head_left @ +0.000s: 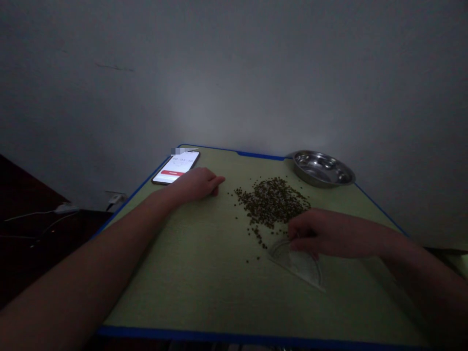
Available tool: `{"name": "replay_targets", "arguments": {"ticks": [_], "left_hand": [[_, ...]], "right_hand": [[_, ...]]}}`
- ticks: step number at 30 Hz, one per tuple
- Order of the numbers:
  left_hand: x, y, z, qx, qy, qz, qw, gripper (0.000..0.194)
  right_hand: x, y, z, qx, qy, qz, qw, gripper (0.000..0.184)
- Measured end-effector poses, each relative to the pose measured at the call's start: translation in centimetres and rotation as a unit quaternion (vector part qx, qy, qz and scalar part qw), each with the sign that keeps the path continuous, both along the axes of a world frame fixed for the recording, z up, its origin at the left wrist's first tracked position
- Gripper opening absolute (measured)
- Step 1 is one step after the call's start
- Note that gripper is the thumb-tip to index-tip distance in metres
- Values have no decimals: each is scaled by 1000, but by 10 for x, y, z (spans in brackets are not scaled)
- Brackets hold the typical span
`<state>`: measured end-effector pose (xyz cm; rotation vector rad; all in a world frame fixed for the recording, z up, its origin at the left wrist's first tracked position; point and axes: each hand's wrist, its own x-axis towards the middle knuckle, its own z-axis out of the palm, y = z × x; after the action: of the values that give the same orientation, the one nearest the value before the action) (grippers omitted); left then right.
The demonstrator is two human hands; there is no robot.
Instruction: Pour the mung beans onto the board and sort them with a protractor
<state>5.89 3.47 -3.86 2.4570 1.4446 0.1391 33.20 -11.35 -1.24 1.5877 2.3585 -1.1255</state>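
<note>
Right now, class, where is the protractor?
In the head view, the clear protractor is right of centre, in the right hand, just nearer than the grain pile.

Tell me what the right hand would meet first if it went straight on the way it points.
The right hand would most likely meet the pile of small grains first, just ahead, though the hand's height above the table is unclear.

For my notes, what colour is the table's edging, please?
The edging is blue, clearest in the head view.
</note>
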Motion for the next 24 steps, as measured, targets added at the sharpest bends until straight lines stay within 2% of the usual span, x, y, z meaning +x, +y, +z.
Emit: {"name": "replay_targets", "arguments": {"ticks": [6,10,19,24], "left_hand": [[-3,0,0,-9,9,-2,1000,53],[-3,1,-3,6,23,-12,1000,53],[-1,-2,-3,25,36,-2,999,48],[-2,-1,-5,49,45,-16,998,45]], "right_hand": [[-25,14,3,114,-29,48,992,20],[-44,15,0,154,-17,70,985,17],[-62,-3,-6,171,43,113,978,14],[-64,-15,-3,111,45,130,984,11]]}}
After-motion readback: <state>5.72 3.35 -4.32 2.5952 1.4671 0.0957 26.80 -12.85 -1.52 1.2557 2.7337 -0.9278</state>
